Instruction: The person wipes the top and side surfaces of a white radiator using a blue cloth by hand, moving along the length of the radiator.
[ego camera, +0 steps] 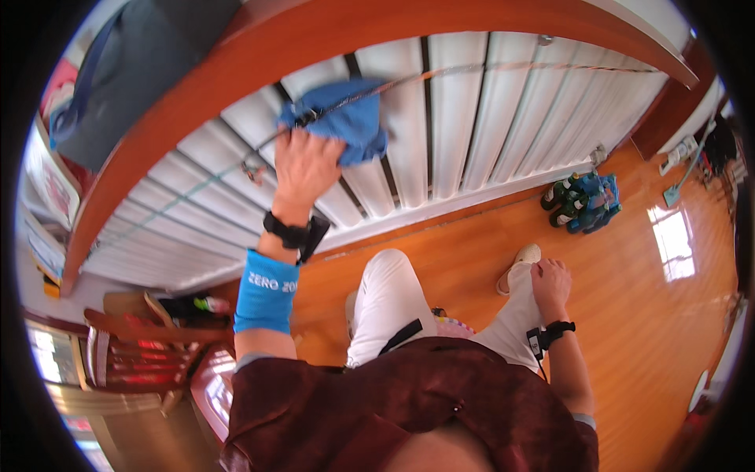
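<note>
My left hand [309,162] presses a blue cloth [354,121] against the white ribbed radiator [445,112]; its fingertips are partly hidden by the cloth. A thin twisted cord [448,71] runs along the front of the radiator and passes over the cloth. On the left wrist is a black strap with a device, above a blue sleeve. My right hand [551,286] rests on the knee of my white trousers [394,295], with no object seen in it.
A reddish wooden ledge [194,82] curves above the radiator, with a dark bag [159,65] on it at the left. Green bottles [569,203] in blue wrap stand on the wooden floor [625,307] at right. A wooden chair [159,336] is at lower left.
</note>
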### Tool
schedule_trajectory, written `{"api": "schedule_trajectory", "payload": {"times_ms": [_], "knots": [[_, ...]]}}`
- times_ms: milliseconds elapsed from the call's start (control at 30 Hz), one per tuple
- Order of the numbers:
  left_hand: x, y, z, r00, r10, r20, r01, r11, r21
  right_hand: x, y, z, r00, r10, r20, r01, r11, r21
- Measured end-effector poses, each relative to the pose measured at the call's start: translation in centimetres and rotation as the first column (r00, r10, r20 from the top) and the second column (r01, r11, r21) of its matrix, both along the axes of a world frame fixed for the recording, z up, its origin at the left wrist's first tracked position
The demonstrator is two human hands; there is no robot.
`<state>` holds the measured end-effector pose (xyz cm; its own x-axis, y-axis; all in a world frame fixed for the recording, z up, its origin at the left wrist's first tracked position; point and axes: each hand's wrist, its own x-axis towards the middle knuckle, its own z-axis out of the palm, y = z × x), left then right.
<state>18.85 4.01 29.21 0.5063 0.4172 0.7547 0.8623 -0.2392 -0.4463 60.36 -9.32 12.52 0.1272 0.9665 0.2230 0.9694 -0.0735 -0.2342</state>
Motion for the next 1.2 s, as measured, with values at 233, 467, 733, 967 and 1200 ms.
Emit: {"api": "schedule_trajectory", "payload": {"times_ms": [233, 467, 733, 967, 1200], "knots": [[1.1, 1.3, 1.9, 0.992, -0.109, 0.066, 0.098, 0.984, 0.147, 0.6, -0.2, -0.1, 0.996, 0.019, 0.088, -0.011, 0.997, -0.08], [0.4, 0.7, -8.3, 0.975, -0.219, -0.026, 0.208, 0.951, -0.231, 0.7, -0.1, -0.6, 0.997, 0.001, 0.078, 0.005, 0.997, -0.071], [-2.2, -1.0, -17.8, 0.893, -0.446, -0.051, 0.326, 0.722, -0.61, 1.6, -0.1, -1.4, 0.995, 0.002, 0.103, 0.004, 0.998, -0.061], [-7.3, -4.4, -18.7, 0.91, -0.266, -0.319, -0.036, 0.715, -0.698, 1.6, -0.5, -1.6, 0.998, -0.019, 0.059, 0.023, 0.998, -0.057], [-7.0, -3.5, -9.7, 0.987, -0.135, -0.09, 0.108, 0.962, -0.252, 1.4, -0.1, -1.7, 0.996, -0.025, 0.086, 0.033, 0.995, -0.098]]}}
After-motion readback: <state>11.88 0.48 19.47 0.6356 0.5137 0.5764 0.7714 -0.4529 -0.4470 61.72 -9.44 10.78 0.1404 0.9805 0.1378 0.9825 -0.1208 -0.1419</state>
